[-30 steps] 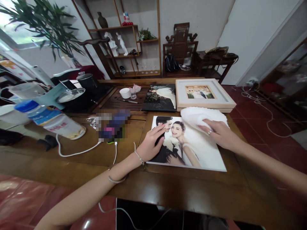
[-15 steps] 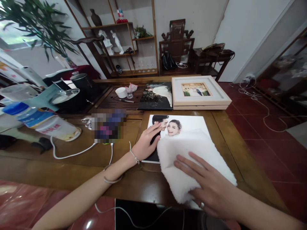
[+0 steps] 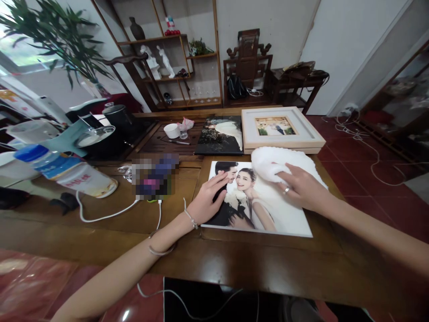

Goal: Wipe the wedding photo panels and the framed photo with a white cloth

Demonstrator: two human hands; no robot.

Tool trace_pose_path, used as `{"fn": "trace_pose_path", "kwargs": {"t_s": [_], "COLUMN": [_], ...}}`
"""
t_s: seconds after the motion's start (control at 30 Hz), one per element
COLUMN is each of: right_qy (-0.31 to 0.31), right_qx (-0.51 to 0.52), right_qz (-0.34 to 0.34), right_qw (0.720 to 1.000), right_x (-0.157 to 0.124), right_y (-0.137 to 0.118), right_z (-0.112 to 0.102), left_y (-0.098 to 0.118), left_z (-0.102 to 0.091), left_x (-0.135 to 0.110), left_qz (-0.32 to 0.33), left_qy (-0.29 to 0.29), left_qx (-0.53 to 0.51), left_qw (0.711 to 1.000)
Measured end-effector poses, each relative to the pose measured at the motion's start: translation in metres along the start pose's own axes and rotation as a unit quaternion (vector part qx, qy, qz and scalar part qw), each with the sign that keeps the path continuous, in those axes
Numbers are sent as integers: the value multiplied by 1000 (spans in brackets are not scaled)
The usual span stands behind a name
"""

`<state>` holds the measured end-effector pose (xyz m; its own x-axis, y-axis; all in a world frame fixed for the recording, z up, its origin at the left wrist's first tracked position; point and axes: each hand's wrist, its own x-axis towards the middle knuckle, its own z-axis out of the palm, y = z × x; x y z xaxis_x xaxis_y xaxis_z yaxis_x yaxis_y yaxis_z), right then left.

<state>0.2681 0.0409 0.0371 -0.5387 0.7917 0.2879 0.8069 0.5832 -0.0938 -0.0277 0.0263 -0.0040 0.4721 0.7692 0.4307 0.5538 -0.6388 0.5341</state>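
Observation:
A photo panel (image 3: 248,205) with a picture of a couple lies flat on the wooden table (image 3: 214,259) in front of me. My left hand (image 3: 210,197) rests on its left side, palm down and fingers stretched out. Over the panel's upper right part, my right hand (image 3: 300,183) grips a white fluffy cloth (image 3: 284,161), its thumb and fingers closed on a fold. The cloth covers the panel's far right corner and reaches past its edge, close to the framed picture. Part of the cloth is hidden behind my fingers.
Behind the panel lie a dark photo panel (image 3: 219,135) and a light framed picture (image 3: 276,127). A white cup (image 3: 171,130) stands on the tea tray. To the left are a blue-capped bottle (image 3: 67,172), a white cable (image 3: 100,219) and a black pot (image 3: 117,116).
My right hand has moved the cloth away from me, from the panel's near right part to its far right corner, uncovering more of the picture. My left hand stays on the panel.

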Motion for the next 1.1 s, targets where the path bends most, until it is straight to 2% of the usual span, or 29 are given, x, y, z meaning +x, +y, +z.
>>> {"fn": "trace_pose_path", "kwargs": {"t_s": [0.07,0.13,0.27,0.37,0.43,0.5,0.6,0.73,0.87,1.0,1.1], "right_qy": [-5,1,23,-24,-58,-74,-70,-39,-23,-2,15], "right_qx": [9,20,43,74,85,90,96,83,54,43,31], "right_qz": [53,57,-44,-123,-164,-185,-175,-120,-31,3,-45], "right_qw": [999,998,998,989,981,976,977,988,998,999,998], "right_x": [-3,-14,-47,-64,-68,-65,-53,-31,-8,1,-8], "right_y": [-7,-23,-64,-88,-95,-92,-72,-29,3,2,-24], "right_z": [-4,-5,-8,-18,-28,-34,-33,-17,-3,-1,-5], "left_y": [0,-1,-1,0,0,0,0,0,0,-1,-1], "left_z": [0,0,0,0,0,0,0,0,1,1,1], "left_x": [0,0,-1,-1,-1,-1,-1,0,-1,-1,-1], "left_qz": [5,8,4,1,2,3,4,11,8,2,5], "left_qy": [1,1,1,1,1,1,2,7,9,7,10], "left_qx": [-4,-5,2,2,-1,-2,-2,-1,1,-1,-4], "left_qw": [1000,1000,1000,1000,1000,1000,1000,1000,1000,1000,1000]}}
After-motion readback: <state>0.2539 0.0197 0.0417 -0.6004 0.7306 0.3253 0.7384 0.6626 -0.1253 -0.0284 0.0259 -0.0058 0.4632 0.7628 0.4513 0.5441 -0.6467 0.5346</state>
